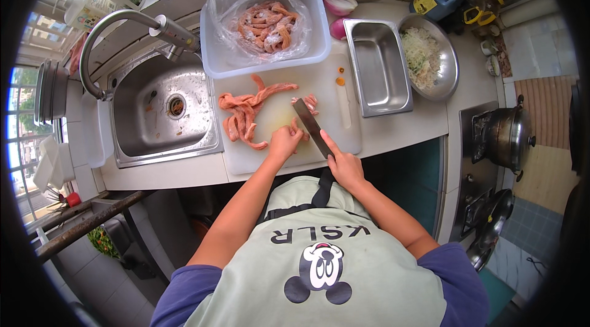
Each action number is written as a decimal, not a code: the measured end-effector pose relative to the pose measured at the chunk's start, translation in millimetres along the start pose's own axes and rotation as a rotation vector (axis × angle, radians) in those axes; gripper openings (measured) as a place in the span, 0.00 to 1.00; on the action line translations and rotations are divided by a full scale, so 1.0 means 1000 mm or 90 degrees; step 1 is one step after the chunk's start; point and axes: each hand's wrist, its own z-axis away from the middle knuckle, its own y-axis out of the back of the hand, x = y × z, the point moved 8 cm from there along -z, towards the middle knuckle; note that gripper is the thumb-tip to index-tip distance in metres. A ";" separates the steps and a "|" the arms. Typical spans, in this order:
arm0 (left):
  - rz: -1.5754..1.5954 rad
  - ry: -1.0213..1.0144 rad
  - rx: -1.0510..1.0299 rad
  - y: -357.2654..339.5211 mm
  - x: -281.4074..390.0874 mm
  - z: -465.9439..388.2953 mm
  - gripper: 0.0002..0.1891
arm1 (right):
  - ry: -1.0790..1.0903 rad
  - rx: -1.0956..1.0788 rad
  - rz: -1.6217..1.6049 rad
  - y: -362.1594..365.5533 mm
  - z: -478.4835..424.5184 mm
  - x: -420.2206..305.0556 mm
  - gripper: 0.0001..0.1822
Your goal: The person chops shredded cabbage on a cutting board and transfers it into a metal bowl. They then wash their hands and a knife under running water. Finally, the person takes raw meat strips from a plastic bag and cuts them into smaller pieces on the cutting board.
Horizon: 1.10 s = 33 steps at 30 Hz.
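Note:
My right hand (345, 164) grips the handle of a kitchen knife (309, 120), its index finger laid along the blade. With bent fingers, my left hand (284, 141) holds a strip of pinkish meat (299, 129) against the white cutting board (258, 161), just left of the blade. Beyond the blade lie small cut pieces of meat (311, 103). A tangle of long meat strips (242, 112) rests on the board's left side. Two small orange slices (340, 81), perhaps carrot, sit near its right edge.
Behind the board, a plastic tub (214, 62) holds a bag of meat strips (268, 27). Right of the board stand a steel pan (378, 64) and a steel bowl (449, 62) with pale shreds. At left are a sink (152, 142) and faucet (124, 14). Cut onions (339, 4) lie behind.

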 end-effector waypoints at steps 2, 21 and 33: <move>0.008 0.007 0.024 0.002 -0.004 -0.011 0.20 | -0.002 0.017 -0.008 0.005 0.001 0.000 0.39; 0.068 -0.025 -0.011 -0.003 0.017 -0.003 0.15 | 0.057 -0.109 0.166 0.025 0.015 -0.015 0.43; -0.118 -0.014 0.071 -0.002 0.005 -0.003 0.15 | 0.102 -0.044 0.103 0.004 -0.020 0.002 0.39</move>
